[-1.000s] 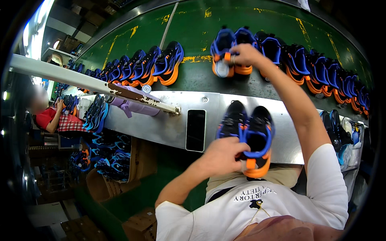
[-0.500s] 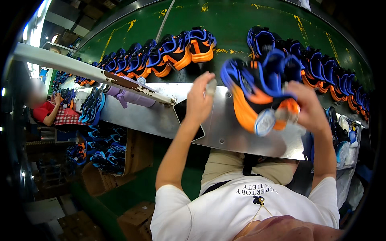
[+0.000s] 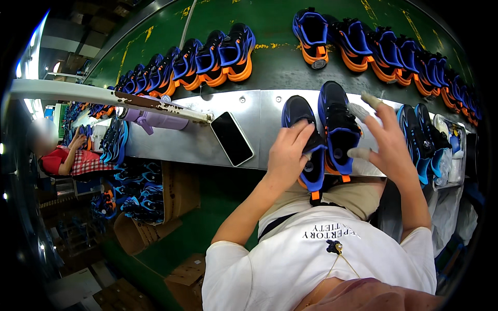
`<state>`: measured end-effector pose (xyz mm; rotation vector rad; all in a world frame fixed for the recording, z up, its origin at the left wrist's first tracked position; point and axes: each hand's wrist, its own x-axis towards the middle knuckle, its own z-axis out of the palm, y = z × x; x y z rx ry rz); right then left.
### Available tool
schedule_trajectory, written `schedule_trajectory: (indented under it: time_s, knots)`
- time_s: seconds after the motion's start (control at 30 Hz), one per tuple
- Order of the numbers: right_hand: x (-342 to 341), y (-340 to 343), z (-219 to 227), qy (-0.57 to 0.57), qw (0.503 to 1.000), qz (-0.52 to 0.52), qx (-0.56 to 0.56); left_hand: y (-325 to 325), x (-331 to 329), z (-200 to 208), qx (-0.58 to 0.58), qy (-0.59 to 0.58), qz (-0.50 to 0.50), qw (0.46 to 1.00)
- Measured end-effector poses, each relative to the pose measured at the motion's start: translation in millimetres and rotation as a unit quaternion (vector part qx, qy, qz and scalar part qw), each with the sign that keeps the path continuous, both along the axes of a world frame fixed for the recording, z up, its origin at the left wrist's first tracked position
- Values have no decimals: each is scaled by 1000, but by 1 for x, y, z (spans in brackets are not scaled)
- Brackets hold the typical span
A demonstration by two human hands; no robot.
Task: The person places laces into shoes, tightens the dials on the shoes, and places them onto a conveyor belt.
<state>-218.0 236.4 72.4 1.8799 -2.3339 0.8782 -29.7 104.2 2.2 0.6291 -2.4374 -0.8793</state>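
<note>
Two black and blue sneakers with orange trim lie side by side on the metal ledge, toes pointing away from me. Over the left sneaker, my left hand has its fingers bent onto the shoe near the tongue and opening, covering part of it. Close to the right side of the right sneaker, my right hand is held with fingers spread and nothing gripped. Pale covers sit on some of its fingertips. The heels of both shoes reach toward the ledge's near edge.
Rows of matching sneakers stand on the green conveyor beyond the metal ledge. A phone, a purple bottle and a white bar are at left. Black-blue shoes stand at right. A person sits far left.
The sneakers held up in my right hand have come down onto the ledge. My left hand has moved right onto one shoe, and the right hand has let go.
</note>
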Motion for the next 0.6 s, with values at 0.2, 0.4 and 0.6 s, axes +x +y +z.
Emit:
schedule_trajectory:
  time_s: [0.2,0.4,0.6]
  knots:
    - [-30,-8,-82,-233,972,-2,40,13,-10,-15,29,-9,-28,999]
    - [-14,2,-58,-270,962,-9,48,15,3,-16,46,-10,-39,998]
    - [13,26,-59,76,993,72,61,35,-7,-19,-144,-53,-41,987]
